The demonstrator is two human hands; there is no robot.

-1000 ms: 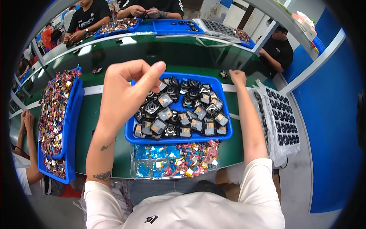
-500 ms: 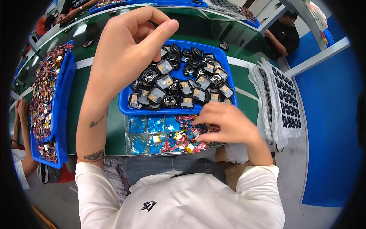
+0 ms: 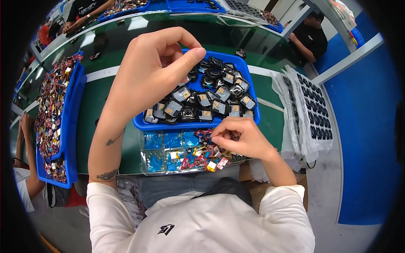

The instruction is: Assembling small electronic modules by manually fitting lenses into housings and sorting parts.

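My left hand (image 3: 162, 69) is raised over the left part of a blue tray (image 3: 136, 120). Its thumb and forefinger are pinched together; whatever is between them, if anything, cannot be made out. In the tray lie many black square watch cases (image 3: 187, 113), some showing grey backs with tan patches. My right hand (image 3: 247, 137) is over the right side of a clear compartment tray (image 3: 145, 166), with thumb and fingers closed in a pinch above a heap of small red circuit boards (image 3: 200, 162) with wires. What it grips is hidden. Blue film pieces (image 3: 152, 140) fill the left compartments.
At the left stands a long blue bin (image 3: 69, 139) heaped with wired boards. White trays of black parts (image 3: 314, 105) are stacked at the right beside a metal post (image 3: 348, 63). Co-workers (image 3: 310, 38) sit across and to the left of the green table (image 3: 95, 97).
My left hand has shifted slightly right and down, still pinched. My right hand's fingers have drawn closer together over the circuit boards. The whole view has shifted a little.
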